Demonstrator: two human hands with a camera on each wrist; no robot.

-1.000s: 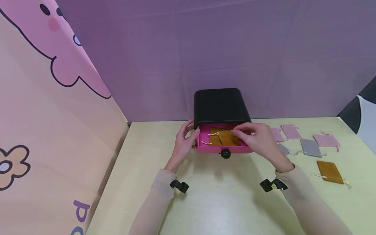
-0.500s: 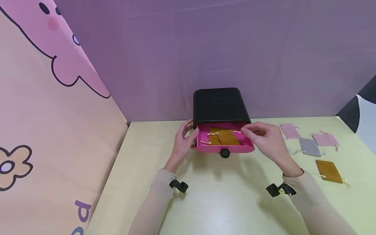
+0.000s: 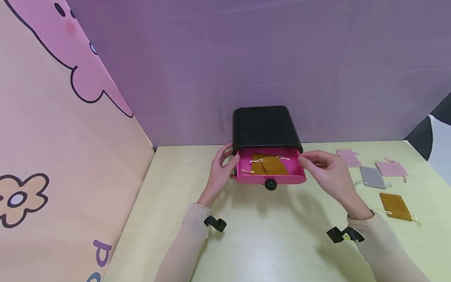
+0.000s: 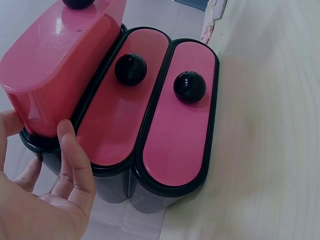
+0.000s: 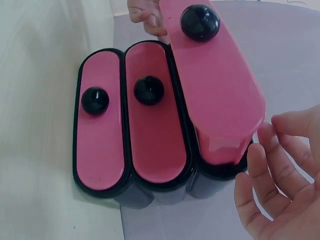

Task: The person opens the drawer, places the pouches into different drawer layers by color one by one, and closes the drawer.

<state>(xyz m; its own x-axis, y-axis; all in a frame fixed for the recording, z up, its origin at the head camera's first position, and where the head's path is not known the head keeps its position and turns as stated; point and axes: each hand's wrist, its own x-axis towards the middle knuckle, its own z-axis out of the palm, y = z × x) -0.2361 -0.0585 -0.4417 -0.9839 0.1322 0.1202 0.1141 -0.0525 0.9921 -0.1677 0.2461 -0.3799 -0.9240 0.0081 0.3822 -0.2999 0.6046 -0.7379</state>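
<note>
Between our left grip [image 3: 219, 172] and right grip [image 3: 332, 178], two brown pouches [image 3: 276, 166] lie overlapping inside the extended pink drawer [image 3: 253, 179], their pale cords loose. Just right of our left grip stands the black cabinet [image 3: 266, 127]; we have that hand touching its front edge, though we cannot tell whether it is grasping. Our right grip is released, loosely bent just beside the drawer's right side. Farther right of it, pink pouches [image 3: 392, 169], a grey pouch [image 3: 373, 177] and another brown pouch [image 3: 396, 206] rest on the table [image 3: 260, 246].
</note>
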